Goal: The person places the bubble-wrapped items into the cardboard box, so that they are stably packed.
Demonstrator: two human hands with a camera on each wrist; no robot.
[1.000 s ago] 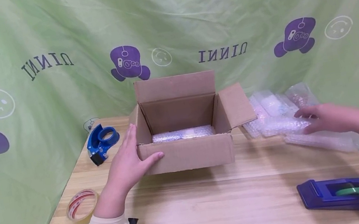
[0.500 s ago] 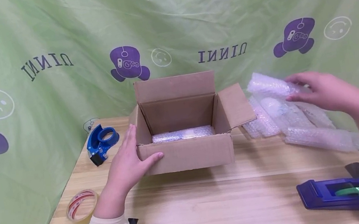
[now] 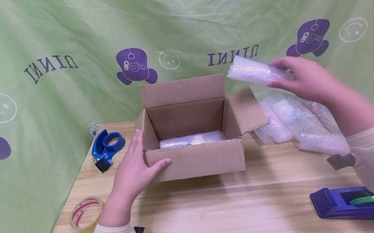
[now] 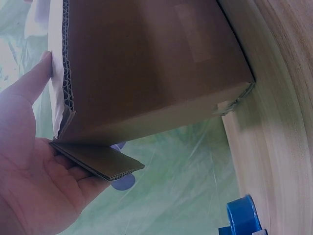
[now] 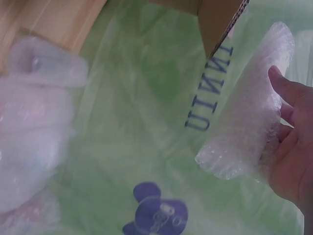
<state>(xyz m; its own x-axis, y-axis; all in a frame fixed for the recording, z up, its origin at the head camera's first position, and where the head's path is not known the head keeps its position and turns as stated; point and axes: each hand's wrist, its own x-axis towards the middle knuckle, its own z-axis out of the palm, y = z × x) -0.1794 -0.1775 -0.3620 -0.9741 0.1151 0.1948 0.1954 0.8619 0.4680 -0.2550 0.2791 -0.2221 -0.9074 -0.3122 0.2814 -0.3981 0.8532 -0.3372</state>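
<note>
An open cardboard box stands mid-table, its back and right flaps raised outward. My left hand grips its near left corner, thumb on the front and fingers along the left side; the left wrist view shows the corrugated flap edge between thumb and fingers. Inside the box lies a bubble-wrapped package, its lower part hidden by the front wall. My right hand holds a bubble-wrapped roll by its right end, in the air above and right of the box. The right wrist view shows thumb and fingers around the roll.
Several bubble-wrapped packages lie at the back right. A blue tape dispenser with green tape sits front right. At left are a blue hand-held tape cutter and a clear tape roll. A green curtain hangs behind the table.
My right hand has picked up the bubble-wrapped roll from the pile and carried it up and left toward the box. My left hand stays on the box corner.
</note>
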